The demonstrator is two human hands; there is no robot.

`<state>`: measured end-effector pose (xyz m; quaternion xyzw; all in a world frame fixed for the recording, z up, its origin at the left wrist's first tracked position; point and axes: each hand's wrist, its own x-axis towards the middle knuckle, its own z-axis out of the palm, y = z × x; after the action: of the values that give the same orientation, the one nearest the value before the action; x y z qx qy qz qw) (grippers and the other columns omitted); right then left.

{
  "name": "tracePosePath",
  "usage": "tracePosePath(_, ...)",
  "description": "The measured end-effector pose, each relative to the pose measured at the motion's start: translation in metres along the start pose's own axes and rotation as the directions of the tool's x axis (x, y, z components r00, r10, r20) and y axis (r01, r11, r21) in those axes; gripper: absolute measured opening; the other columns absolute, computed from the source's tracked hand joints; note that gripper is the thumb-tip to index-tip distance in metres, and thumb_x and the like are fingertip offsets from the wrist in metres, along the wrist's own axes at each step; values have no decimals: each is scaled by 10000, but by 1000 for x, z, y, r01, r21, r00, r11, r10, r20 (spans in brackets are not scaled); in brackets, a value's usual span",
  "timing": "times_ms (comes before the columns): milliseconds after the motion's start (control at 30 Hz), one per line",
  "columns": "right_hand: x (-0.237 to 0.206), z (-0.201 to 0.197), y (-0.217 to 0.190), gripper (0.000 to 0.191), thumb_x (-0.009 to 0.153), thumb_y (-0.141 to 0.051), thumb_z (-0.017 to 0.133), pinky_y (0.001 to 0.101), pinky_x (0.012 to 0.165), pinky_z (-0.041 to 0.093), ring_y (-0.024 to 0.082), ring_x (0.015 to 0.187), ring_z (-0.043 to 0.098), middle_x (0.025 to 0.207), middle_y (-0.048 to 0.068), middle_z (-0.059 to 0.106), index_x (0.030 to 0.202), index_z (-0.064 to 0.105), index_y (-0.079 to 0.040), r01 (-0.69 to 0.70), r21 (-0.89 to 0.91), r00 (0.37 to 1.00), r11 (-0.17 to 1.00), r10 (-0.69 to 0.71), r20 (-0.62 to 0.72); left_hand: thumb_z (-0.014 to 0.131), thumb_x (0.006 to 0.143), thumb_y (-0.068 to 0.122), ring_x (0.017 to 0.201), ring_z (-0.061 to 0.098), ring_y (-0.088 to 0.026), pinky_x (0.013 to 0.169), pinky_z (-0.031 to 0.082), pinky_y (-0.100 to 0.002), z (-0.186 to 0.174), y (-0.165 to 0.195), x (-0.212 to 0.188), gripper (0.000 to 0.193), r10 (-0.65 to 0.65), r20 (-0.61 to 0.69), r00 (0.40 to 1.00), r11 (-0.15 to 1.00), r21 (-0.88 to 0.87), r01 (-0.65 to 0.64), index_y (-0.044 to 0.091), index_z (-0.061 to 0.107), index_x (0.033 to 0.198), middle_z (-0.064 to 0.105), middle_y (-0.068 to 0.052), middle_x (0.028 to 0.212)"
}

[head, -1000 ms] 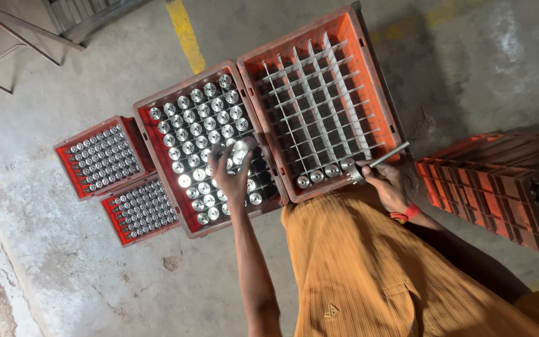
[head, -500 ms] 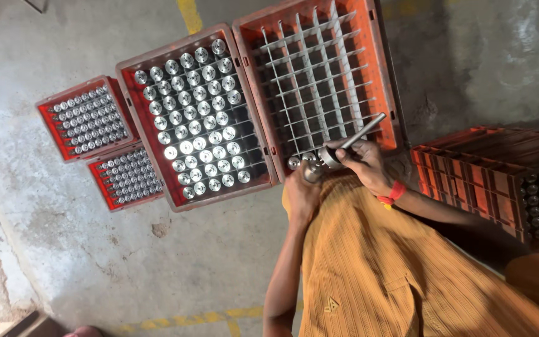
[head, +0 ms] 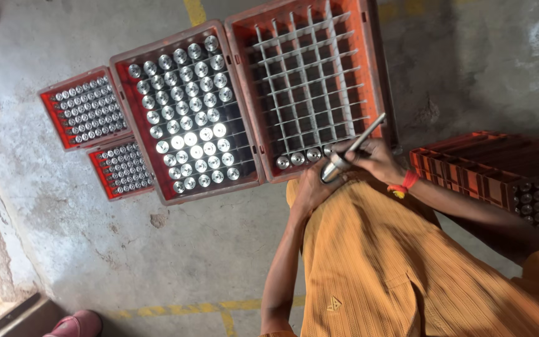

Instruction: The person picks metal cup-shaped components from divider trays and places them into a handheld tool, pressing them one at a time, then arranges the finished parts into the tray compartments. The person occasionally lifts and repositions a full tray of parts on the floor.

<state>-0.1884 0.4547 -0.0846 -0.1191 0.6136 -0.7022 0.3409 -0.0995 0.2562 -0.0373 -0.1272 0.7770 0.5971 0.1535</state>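
My left hand (head: 310, 187) grips a shiny metal cylinder (head: 332, 170) just in front of the near edge of an orange crate with a white grid (head: 247, 100). My right hand (head: 378, 159), with a red band at the wrist, holds a thin metal rod (head: 366, 132) whose lower end meets the cylinder. The grid crate is mostly bare cells, with a few metal pieces (head: 297, 159) in its nearest row. To its left, an orange crate (head: 219, 190) is filled with several rows of the same shiny cylinders.
Two small red trays (head: 50, 118) (head: 99, 175) of smaller metal parts lie at the left on the concrete floor. Stacked orange crates (head: 469, 168) stand at the right, one holding dark cylinders. A pink shoe (head: 76, 326) shows at the bottom left. Yellow lines mark the floor.
My left hand left the full crate with a cylinder and came across to my right hand. The rod now touches the cylinder at the grid crate's near edge.
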Motion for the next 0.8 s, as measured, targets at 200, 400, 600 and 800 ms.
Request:
tracePosePath(200, 7, -47, 1, 155, 999, -131, 690, 287, 835, 598, 138, 982, 736, 1099, 71, 766, 1138, 740, -86, 33, 72, 896, 997, 2, -445, 777, 885, 397, 827, 715, -396, 716, 568, -485, 6, -15, 26, 653, 129, 4, 992, 870, 479, -115, 77, 561, 1412, 711, -209, 1084)
tracePosePath(400, -2, -50, -3, 163, 1024, -111, 704, 275, 858, 587, 115, 915, 711, 1026, 64, 754, 1168, 750, -51, 47, 107, 835, 993, 20, -549, 664, 965, 69, 1019, 730, -369, 824, 610, -419, 13, -32, 34, 315, 494, 81, 866, 762, 439, -476, 91, 659, 1280, 718, -157, 1291)
tracePosePath(600, -22, -23, 13, 184, 1018, -64, 695, 265, 1006, 527, 88, 1017, 678, 1115, 60, 755, 1191, 736, -16, 39, 163, 803, 986, 66, -593, 721, 944, 47, 893, 766, -235, 793, 611, -373, -17, -46, 26, 130, 120, -143, 982, 992, -23, -124, 35, 764, 1066, 779, -125, 1011)
tracePosePath(800, -34, 2, 26, 206, 1005, -48, 677, 247, 991, 495, 73, 1046, 652, 1148, 46, 746, 1202, 722, -12, 31, 228, 774, 973, 121, -622, 786, 864, 62, 1081, 660, -371, 982, 498, -436, -127, -56, 51, 295, 274, -521, 808, 890, 457, -8, 80, 738, 1154, 733, -154, 1057)
